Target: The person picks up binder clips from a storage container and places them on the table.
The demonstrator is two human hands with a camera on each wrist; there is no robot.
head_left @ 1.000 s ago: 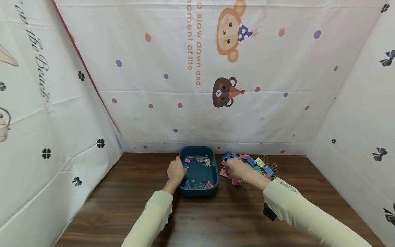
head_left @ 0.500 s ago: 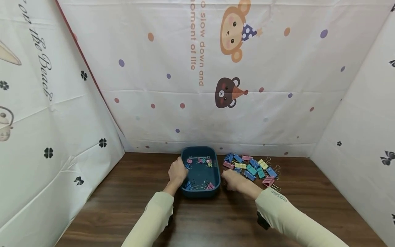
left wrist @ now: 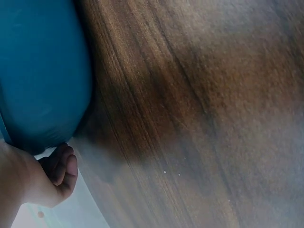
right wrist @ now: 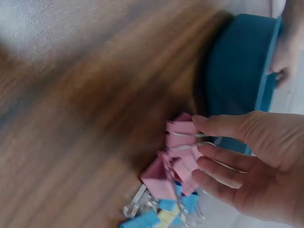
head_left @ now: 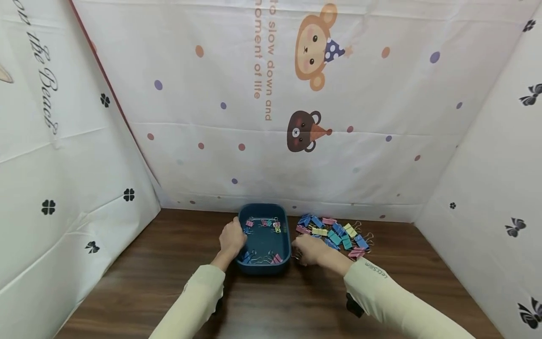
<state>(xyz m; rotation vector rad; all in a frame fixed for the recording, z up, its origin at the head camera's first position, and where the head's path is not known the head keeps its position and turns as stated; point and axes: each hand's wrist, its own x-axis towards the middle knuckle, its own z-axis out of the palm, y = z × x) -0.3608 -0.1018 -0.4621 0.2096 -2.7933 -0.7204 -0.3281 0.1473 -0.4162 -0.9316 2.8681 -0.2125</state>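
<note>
My left hand (head_left: 232,239) grips the left wall of a dark teal plastic bin (head_left: 289,238), its curled fingers (left wrist: 70,168) showing past the bin's edge in the left wrist view. Just right of the bin, my right hand (head_left: 311,249) is low over the table. Seen from the right wrist, its thumb and fingertips pinch a pink binder clip (right wrist: 183,135) by its wire handles. Another pink binder clip (right wrist: 159,179) is right beside it. From the head, the hand mostly hides these clips. Several small binder clips (head_left: 277,259) lie inside the bin, near its corners.
A loose pile of blue, yellow, teal and pink binder clips (head_left: 334,238) lies right of the bin, beyond my right hand. The dark wooden table (head_left: 279,306) meets a printed white sheet (head_left: 203,174) at the back, with more sheeting on both sides.
My right hand has moved left and nearer, from the front of the pile to beside the bin. Pink clips there are now hidden by the hand. My left hand keeps its hold.
</note>
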